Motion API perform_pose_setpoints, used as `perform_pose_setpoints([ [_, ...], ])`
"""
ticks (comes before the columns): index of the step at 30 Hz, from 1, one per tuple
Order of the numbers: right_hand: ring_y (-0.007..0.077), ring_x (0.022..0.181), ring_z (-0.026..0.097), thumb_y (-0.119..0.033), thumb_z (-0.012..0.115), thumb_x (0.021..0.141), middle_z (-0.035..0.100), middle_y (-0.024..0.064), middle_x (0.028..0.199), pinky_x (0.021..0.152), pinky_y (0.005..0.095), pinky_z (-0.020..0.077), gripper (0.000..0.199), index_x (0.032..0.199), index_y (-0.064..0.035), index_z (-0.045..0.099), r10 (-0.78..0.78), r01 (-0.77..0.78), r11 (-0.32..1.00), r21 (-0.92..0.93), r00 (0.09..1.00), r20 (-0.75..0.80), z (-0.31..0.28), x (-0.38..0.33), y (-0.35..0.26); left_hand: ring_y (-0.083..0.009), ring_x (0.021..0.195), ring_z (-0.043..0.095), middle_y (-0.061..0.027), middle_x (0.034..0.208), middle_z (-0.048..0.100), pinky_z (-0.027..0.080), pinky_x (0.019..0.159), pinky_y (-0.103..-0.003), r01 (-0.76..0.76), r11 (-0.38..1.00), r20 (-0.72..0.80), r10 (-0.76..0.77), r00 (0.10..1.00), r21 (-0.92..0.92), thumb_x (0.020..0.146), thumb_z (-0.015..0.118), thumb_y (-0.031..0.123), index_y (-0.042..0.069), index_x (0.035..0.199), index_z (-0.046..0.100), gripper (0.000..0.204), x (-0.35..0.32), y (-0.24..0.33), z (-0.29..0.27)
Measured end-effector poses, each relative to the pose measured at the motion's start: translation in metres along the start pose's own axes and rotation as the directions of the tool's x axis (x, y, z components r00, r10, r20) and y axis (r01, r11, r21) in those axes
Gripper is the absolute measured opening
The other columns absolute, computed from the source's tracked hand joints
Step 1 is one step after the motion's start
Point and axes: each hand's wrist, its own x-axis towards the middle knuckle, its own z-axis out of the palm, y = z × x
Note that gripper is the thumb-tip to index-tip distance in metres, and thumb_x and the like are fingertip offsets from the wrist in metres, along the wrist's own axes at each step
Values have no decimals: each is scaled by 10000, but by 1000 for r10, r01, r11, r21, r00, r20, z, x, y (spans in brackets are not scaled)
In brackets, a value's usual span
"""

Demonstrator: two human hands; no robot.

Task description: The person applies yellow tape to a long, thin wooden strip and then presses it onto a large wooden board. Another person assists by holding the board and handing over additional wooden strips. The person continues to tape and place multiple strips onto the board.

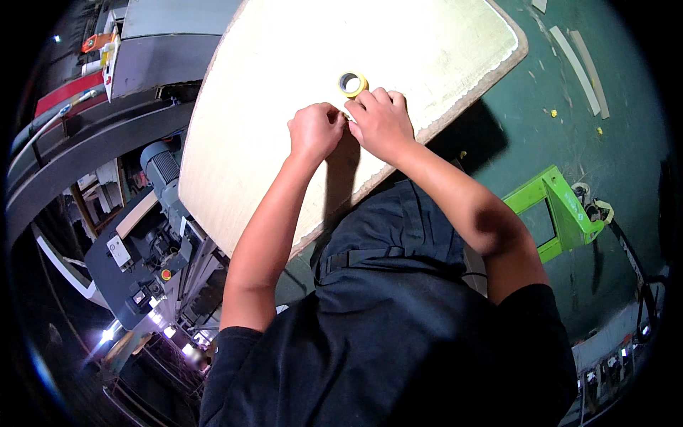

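Head view: which step is judged to be in hand?

– Fine fingertip work, probably: a small pale bit [347, 116] is seen between the left hand [313, 133] and the right hand [386, 128], over the pale board [260, 92].

– How are the fingers held?

– On both hands they are curled inward, the tips close together; whether the bit is really pinched cannot be told. For the next move, a steady grip seems to be called for.

– And the yellow ring-shaped roll [363, 87]?

– It is placed on the board, just beyond the right fingers.

– Can any writing be read?

– None; on the white control box [118, 250], marks are too small.
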Motion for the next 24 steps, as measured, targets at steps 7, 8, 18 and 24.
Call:
perform_pose_setpoints([
  [7,221,1022,594,-258,752,873,640,11,1036,940,444,423,254,1112,-176,728,-7,7,1000,-2,1000,-13,1,0,0,-385,888,753,-210,926,772,585,821,-483,97,995,-2,-97,995,-22,918,698,255,23,951,775,247,3,4,11],
  [8,223,1020,593,-249,747,871,640,12,1033,939,444,424,250,1109,-175,728,-8,8,1000,0,1000,-20,1,0,0,-391,899,745,-205,927,767,579,820,-499,100,995,-12,-100,995,-2,917,685,257,33,933,766,239,2,4,13],
  [18,242,1024,592,-227,727,877,634,23,1038,950,463,430,252,1119,-158,714,-6,6,1000,5,1000,-15,4,0,1,-424,994,705,-241,1024,727,539,866,-522,113,989,-69,-106,992,98,931,658,218,3,1000,675,226,-7,18,20],
  [24,229,1080,561,-324,764,919,619,11,1109,983,449,387,367,1245,-167,703,23,-25,1000,20,995,95,-4,1,-1,-402,918,696,-254,968,698,552,842,-485,-84,987,-288,42,957,-136,981,664,146,-30,1039,668,185,-17,-22,36],
])
